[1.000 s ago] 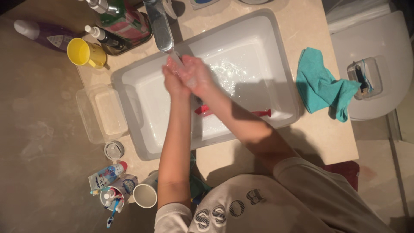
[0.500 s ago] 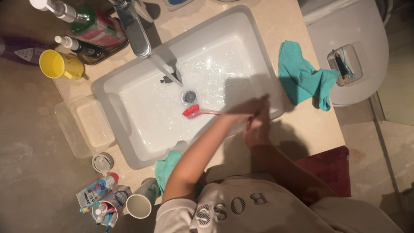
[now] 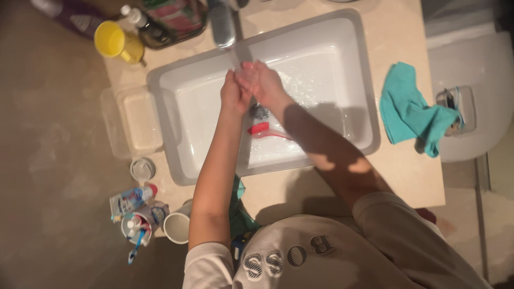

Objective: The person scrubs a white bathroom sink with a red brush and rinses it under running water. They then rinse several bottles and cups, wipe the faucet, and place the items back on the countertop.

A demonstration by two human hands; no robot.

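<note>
Nearest the camera, at six o'clock, the person's pale top fills the bottom edge, and both bare forearms run up from it toward the sink (image 3: 182,134). At about seven o'clock a white mug (image 3: 176,227) stands on the counter (image 3: 407,176), just beside a cup of toothbrushes (image 3: 136,227) and a tube (image 3: 131,198) lying on its side; a small round lid (image 3: 142,169) sits a little farther up. A teal cloth (image 3: 238,214) shows between the left arm and the top.

In the white basin, near its centre, a red-headed brush (image 3: 262,130) lies flat on the bottom, just beside the drain (image 3: 260,111) — nothing holds it. Right above the drain the two hands meet under the tap (image 3: 222,24): the left hand (image 3: 233,96) is loosely curled with its fingers pointing to twelve o'clock, and the right hand (image 3: 262,80) is cupped against it, the fingertips touching. Neither holds anything; both look wet.

At nine o'clock a clear tray (image 3: 134,123) rests against the basin's edge. At three o'clock a second teal cloth (image 3: 409,112) lies crumpled on the counter, well apart from the hands. Farthest off, at eleven o'clock, stand a yellow cup (image 3: 115,42) and a dark bottle (image 3: 142,24) — the tap rises between them and the basin.
</note>
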